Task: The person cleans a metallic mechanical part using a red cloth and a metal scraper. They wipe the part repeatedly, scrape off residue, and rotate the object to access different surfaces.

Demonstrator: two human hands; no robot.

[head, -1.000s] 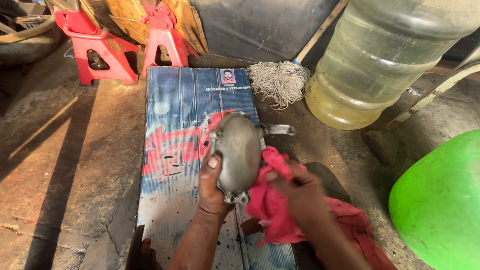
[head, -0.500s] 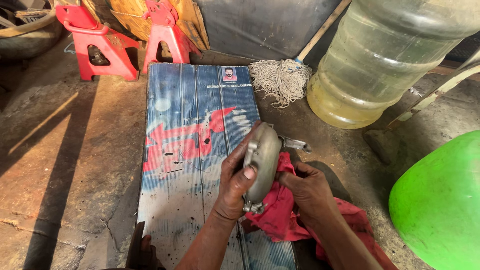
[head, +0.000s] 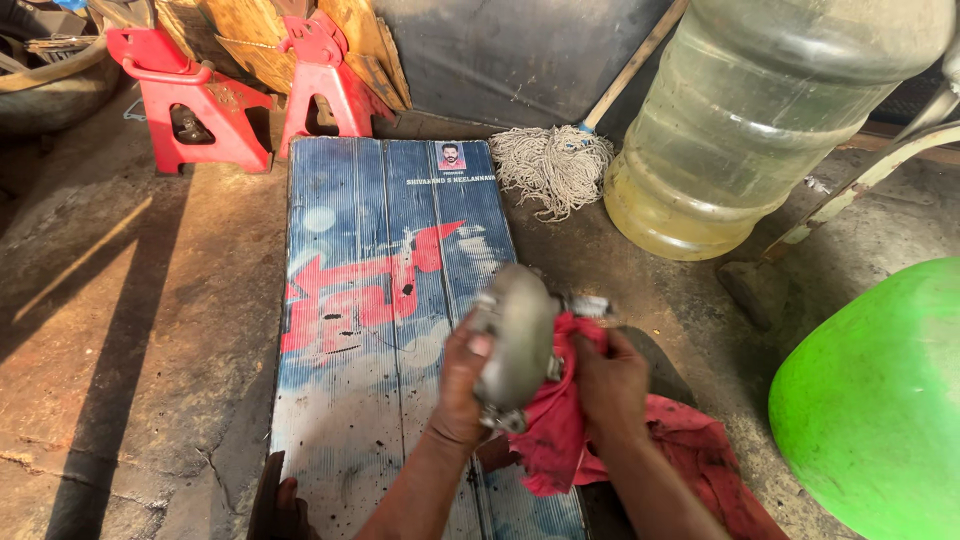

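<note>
A rounded grey metal casing (head: pixel 515 340) is gripped by left-hand fingers (head: pixel 478 345) above a blue-and-red corrugated printed board (head: pixel 370 270); a red cloth (head: pixel 560 420) is pinched by right-hand fingers (head: pixel 605 365). A large clear plastic water jug (head: pixel 760 120) and a white string mop (head: pixel 550 165) are seen beyond.

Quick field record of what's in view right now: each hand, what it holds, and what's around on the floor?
left hand: grip closed on a grey metal cover, image blurred
right hand: presses a red rag against the cover
under hands: printed corrugated sheet on the floor
behind: two red jack stands, mop head, large clear water jug
right edge: green rounded object
</note>
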